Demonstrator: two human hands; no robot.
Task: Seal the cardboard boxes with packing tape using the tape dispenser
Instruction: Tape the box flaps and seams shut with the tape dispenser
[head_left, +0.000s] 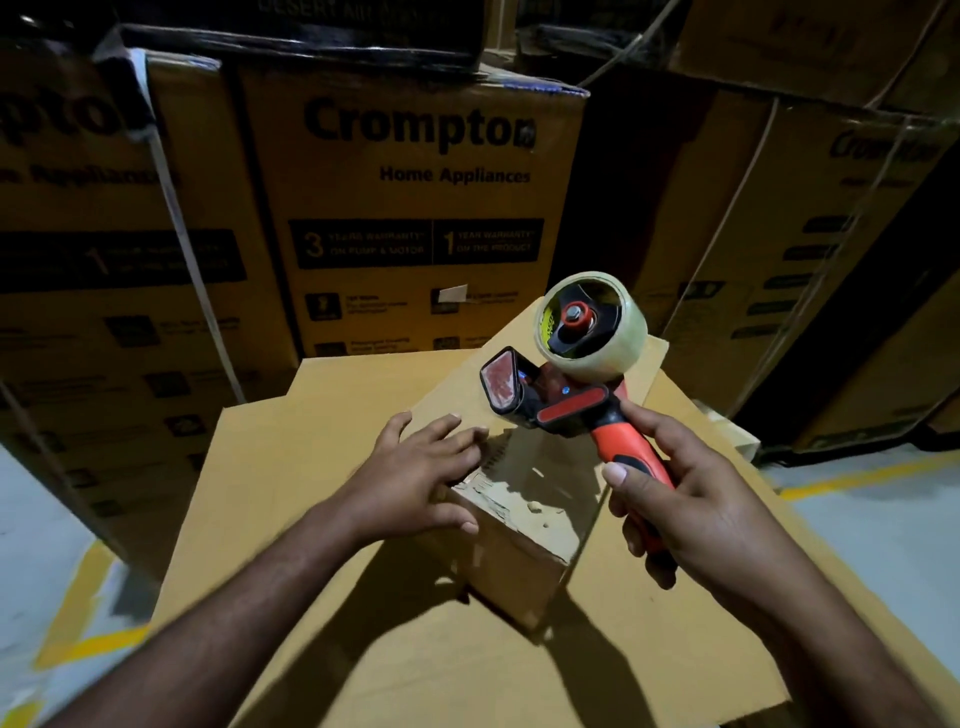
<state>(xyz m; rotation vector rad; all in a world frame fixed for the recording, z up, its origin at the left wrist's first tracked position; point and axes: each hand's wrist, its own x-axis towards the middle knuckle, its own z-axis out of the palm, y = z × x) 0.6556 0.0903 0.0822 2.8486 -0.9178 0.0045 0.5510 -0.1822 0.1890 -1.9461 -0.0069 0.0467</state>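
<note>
1. Head view, looking down. My left hand (415, 478) lies open on the top of a small brown box (524, 519), at its left edge, with the fingers straight and spread.
2. The box stands near the middle of a large flat cardboard sheet (291, 467), with one corner pointing toward me. Its top has pale, torn and scuffed patches.
3. My right hand (680, 519) is wrapped round the orange and black handle of the dispenser (571, 410). The thumb lies along the handle's upper side.
4. The dispenser is raised over the far right part of the box, with its head pointing away from me and to the left. It casts a shadow on the box top. I cannot tell whether its front end touches the box.
5. A roll (597, 338) of clear tape sits on the dispenser's hub, which has a red centre. The roll is the highest part of the tool.
6. My two hands are apart, with the box top between them.
7. Beyond the sheet's far edge stand tall brown cartons (415, 208), stacked and printed "Crompton Home Appliances". A pale strap (192, 249) runs down the carton on the left.
8. Grey floor (893, 530) shows past the sheet's left and right edges, marked with yellow lines (852, 475).
</note>
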